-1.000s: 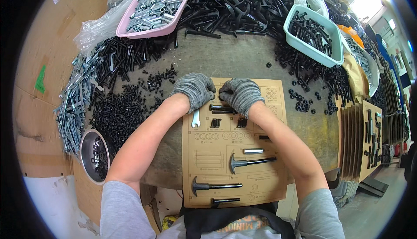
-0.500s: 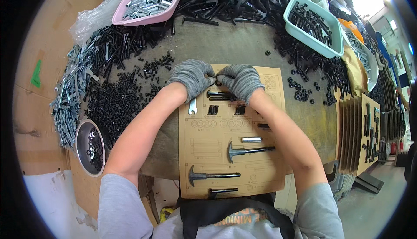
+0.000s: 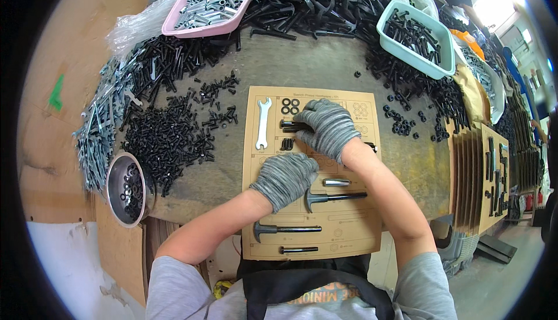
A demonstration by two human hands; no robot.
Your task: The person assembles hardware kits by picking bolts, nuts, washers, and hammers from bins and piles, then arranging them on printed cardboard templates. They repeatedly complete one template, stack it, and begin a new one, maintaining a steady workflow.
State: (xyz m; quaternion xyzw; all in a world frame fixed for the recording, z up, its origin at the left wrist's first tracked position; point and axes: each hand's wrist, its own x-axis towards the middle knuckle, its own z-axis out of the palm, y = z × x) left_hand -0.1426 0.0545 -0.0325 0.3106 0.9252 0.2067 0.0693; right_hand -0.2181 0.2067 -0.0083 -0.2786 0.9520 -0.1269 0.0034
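Cardboard point(image 3: 349, 222) lies brown and line-printed; left hand point(image 3: 285, 180) and right hand point(image 3: 329, 128) hide parts, and I can't tell whether either grips anything

Dark heading point(image 3: 315, 95) and tiny captions point(image 3: 347, 247) on brown cardboard point(image 3: 369, 237), orange lettering point(image 3: 331, 294) on grey shirt point(image 3: 427, 285)

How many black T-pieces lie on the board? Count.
2: upper T-piece below the silver tube; lower T-piece above the bottom bolt. Left hand or right hand could hide more.
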